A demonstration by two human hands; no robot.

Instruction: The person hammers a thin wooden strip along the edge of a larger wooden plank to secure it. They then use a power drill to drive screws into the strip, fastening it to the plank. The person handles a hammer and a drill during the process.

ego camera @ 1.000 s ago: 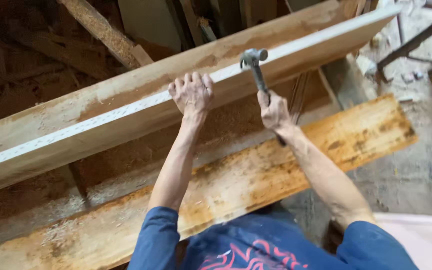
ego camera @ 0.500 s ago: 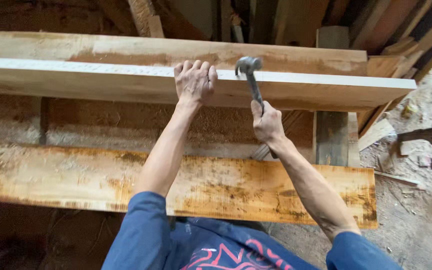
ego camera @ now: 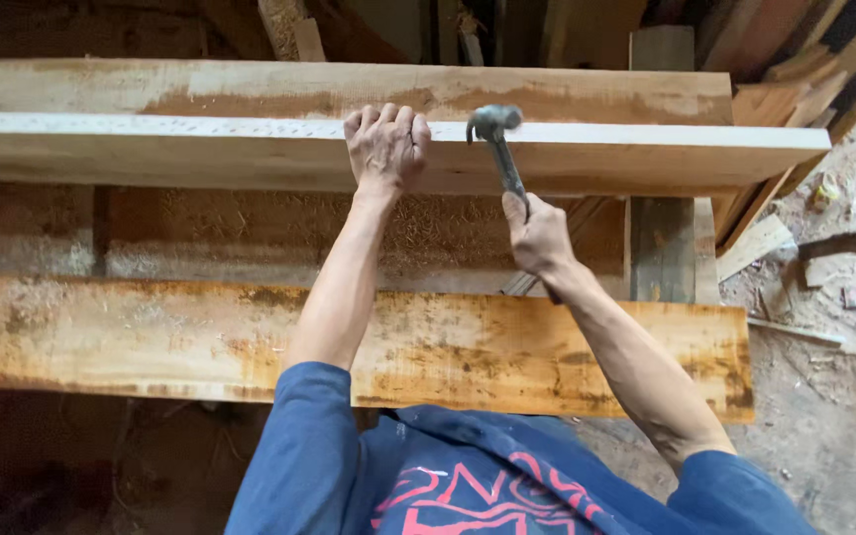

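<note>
Dusty grey dirt floor (ego camera: 824, 416) fills the lower right, strewn with small wood scraps (ego camera: 757, 246); dark stacked timber offcuts (ego camera: 507, 30) crowd the top of the frame.

Blue pushed-up sleeves, red-printed blue shirt

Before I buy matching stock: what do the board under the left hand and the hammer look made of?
Board: pale rough-sawn wood, unfinished; grain and saw marks show. Hammer: dull grey metal head, likely steel; dark handle, material unclear, in the right hand.

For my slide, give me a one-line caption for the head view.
Left hand steadies a pale plank while the right hand holds a hammer at its edge.
</note>
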